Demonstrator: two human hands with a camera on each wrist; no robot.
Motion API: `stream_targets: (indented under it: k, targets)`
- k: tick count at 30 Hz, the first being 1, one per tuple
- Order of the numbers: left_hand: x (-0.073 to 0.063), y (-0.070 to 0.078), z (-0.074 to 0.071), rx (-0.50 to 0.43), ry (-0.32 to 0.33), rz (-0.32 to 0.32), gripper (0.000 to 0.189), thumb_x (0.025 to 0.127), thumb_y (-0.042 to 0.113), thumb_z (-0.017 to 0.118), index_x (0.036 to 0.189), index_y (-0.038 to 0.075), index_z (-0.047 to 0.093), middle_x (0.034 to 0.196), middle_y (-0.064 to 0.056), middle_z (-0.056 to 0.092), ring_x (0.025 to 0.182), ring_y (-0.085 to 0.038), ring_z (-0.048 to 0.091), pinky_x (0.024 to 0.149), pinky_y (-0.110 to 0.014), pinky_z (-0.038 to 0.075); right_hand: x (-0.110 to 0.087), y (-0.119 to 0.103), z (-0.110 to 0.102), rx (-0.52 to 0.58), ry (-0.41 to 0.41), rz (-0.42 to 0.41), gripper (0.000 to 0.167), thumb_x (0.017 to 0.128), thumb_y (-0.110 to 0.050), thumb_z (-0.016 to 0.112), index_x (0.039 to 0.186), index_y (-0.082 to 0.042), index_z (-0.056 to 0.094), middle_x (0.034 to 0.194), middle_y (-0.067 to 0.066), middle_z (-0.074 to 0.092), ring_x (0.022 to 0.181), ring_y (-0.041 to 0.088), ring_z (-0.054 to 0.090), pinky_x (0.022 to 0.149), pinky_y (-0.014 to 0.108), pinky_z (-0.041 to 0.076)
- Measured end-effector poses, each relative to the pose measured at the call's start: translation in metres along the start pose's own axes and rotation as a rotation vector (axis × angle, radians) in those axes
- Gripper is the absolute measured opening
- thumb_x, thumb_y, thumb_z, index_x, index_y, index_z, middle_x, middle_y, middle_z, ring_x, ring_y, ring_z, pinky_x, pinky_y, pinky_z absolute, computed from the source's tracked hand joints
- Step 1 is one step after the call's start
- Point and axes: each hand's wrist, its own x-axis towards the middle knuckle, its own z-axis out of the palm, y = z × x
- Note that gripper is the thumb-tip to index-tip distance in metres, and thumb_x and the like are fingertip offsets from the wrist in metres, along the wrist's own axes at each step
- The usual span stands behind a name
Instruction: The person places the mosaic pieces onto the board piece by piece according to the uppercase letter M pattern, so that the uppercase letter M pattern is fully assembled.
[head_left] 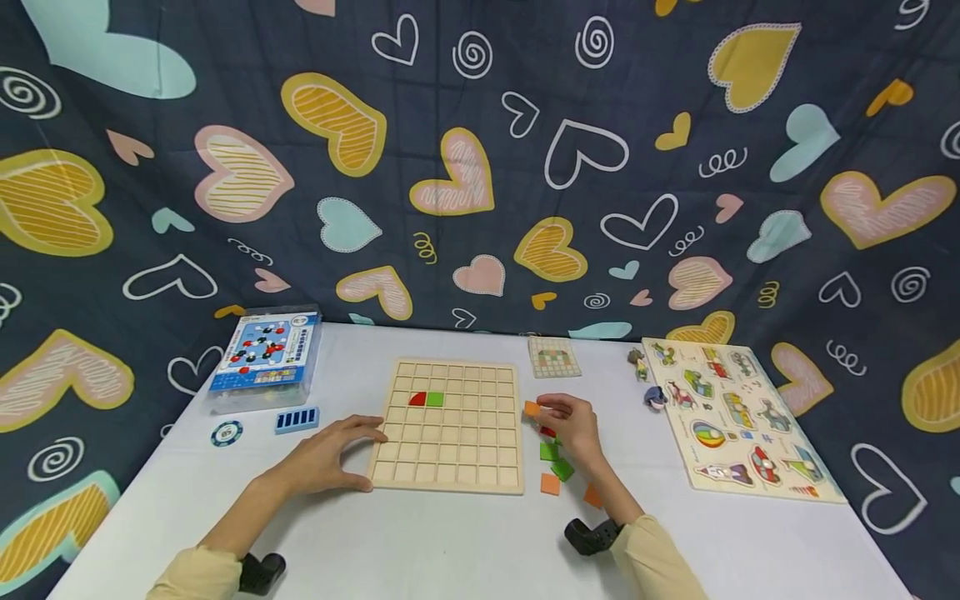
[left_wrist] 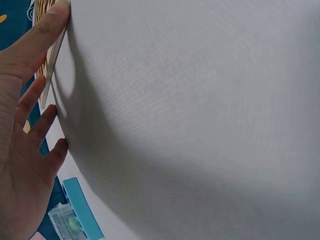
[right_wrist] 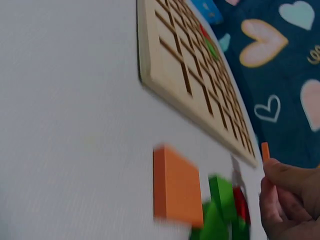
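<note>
A wooden grid board (head_left: 457, 454) lies on the white table, with a red quarter-round tile (head_left: 417, 399) and a green square tile (head_left: 434, 400) side by side in its upper left cells. My left hand (head_left: 322, 457) rests against the board's left edge, fingers spread and thumb near the lower corner. Just off the board's right edge, my right hand (head_left: 573, 423) pinches an orange tile (head_left: 532, 409) between thumb and fingertips. Below that hand lie loose green tiles (head_left: 550, 452), a partly covered red tile (head_left: 548, 432) and orange tiles (head_left: 550, 484).
A small pattern card (head_left: 555, 358) lies behind the board. At right are a picture puzzle board (head_left: 738, 417) and small figures (head_left: 655, 398). On the left stand a plastic box (head_left: 262, 358), a blue slotted block (head_left: 297, 420) and a round token (head_left: 227, 433).
</note>
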Motion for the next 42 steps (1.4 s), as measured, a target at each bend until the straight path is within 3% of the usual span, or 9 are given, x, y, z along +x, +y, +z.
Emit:
stream_targets:
  k: [6, 17, 26, 30, 42]
  targets:
    - [0.001, 0.000, 0.000, -0.006, -0.009, -0.016, 0.062, 0.067, 0.045, 0.083, 0.122, 0.024, 0.062, 0.143, -0.006, 0.047, 0.130, -0.039, 0.042, 0.095, -0.062, 0.040, 0.005, -0.009, 0.027, 0.055, -0.043, -0.063, 0.023, 0.078, 0.009, 0.072, 0.099, 0.003, 0.071, 0.097, 0.016, 0.071, 0.083, 0.024, 0.069, 0.067, 0.026, 0.056]
    - [0.000, -0.001, 0.001, -0.012, -0.003, -0.009, 0.063, 0.067, 0.045, 0.083, 0.122, 0.025, 0.062, 0.143, -0.006, 0.046, 0.130, -0.040, 0.041, 0.094, -0.064, 0.040, 0.015, -0.023, 0.069, 0.019, -0.135, -0.247, 0.023, 0.078, 0.008, 0.073, 0.101, 0.006, 0.070, 0.095, 0.019, 0.071, 0.083, 0.030, 0.069, 0.072, 0.031, 0.057]
    - [-0.001, -0.002, 0.002, -0.013, 0.002, 0.003, 0.064, 0.067, 0.045, 0.083, 0.123, 0.023, 0.062, 0.143, -0.007, 0.046, 0.130, -0.039, 0.041, 0.094, -0.063, 0.040, 0.023, -0.030, 0.089, -0.036, -0.193, -0.354, 0.024, 0.075, 0.010, 0.074, 0.098, 0.009, 0.069, 0.091, 0.021, 0.070, 0.077, 0.031, 0.069, 0.067, 0.029, 0.057]
    - [-0.001, -0.002, 0.001, -0.008, 0.006, 0.032, 0.063, 0.068, 0.044, 0.083, 0.123, 0.021, 0.061, 0.143, -0.008, 0.046, 0.129, -0.040, 0.042, 0.094, -0.063, 0.041, 0.024, -0.031, 0.091, -0.067, -0.202, -0.363, 0.022, 0.075, 0.009, 0.075, 0.097, 0.008, 0.069, 0.089, 0.020, 0.070, 0.076, 0.029, 0.068, 0.066, 0.029, 0.056]
    - [-0.001, -0.001, 0.002, -0.005, 0.003, 0.024, 0.062, 0.068, 0.042, 0.084, 0.122, 0.021, 0.062, 0.143, -0.007, 0.046, 0.130, -0.040, 0.042, 0.095, -0.062, 0.040, 0.023, -0.037, 0.098, -0.038, -0.216, -0.355, 0.021, 0.076, 0.011, 0.072, 0.097, 0.010, 0.069, 0.090, 0.022, 0.070, 0.078, 0.032, 0.068, 0.066, 0.030, 0.056]
